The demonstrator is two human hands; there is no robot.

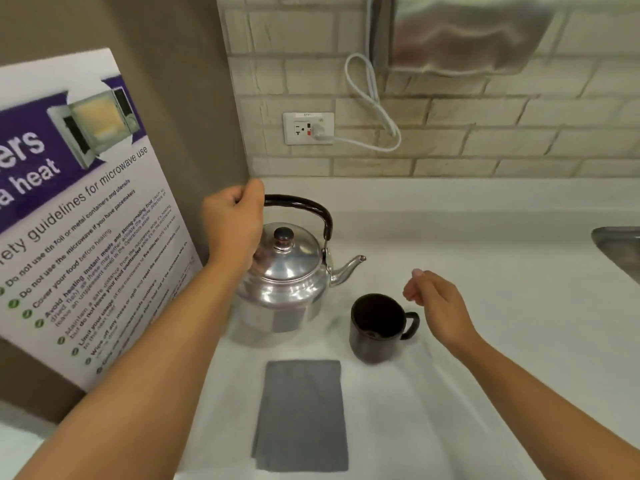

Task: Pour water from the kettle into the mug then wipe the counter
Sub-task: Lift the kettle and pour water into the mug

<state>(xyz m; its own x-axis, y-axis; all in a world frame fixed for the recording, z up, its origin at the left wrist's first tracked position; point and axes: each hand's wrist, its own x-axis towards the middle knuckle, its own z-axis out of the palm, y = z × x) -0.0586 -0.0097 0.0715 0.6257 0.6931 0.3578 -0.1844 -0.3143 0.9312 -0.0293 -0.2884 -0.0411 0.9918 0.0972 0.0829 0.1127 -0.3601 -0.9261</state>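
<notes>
Left hand (235,220) is curled shut around the rear end of the kettle (284,282) handle (301,206); kettle sits on the tabletop (485,265), not lifted as far as I can tell. Right hand (436,303) hovers just right of the mug (377,327), fingers (414,289) loosely curled, gripping nothing, not touching the mug. Mug is dark, upright, just right of and in front of the kettle, its handle pointing right; spout (349,268) points right, above and behind the mug rim. Grey cloth (301,415) lies flat in front, apart from both. Risks, my read: grip is at the back end of the handle, off-centre, so the kettle may swing or tip forward on lift and dribble early from the spout. Lid (284,251) just sits on top and could slide off at a steep tilt. Mug is unheld, so a spout knock shifts or topples it; dark inside makes fill level hard to judge, overflow likely. If the water is hot, the metal body is close to the left wrist. Surface: white, smooth, plain tabletop, so spills spread and are hard to spot. Room: pale brick wall, outlet (308,128) with white cord (370,109) plugged in behind the kettle, so keep splashes off it; microwave safety poster (86,216) at left, metal dispenser (464,32) above, sink (620,251) edge far right.
</notes>
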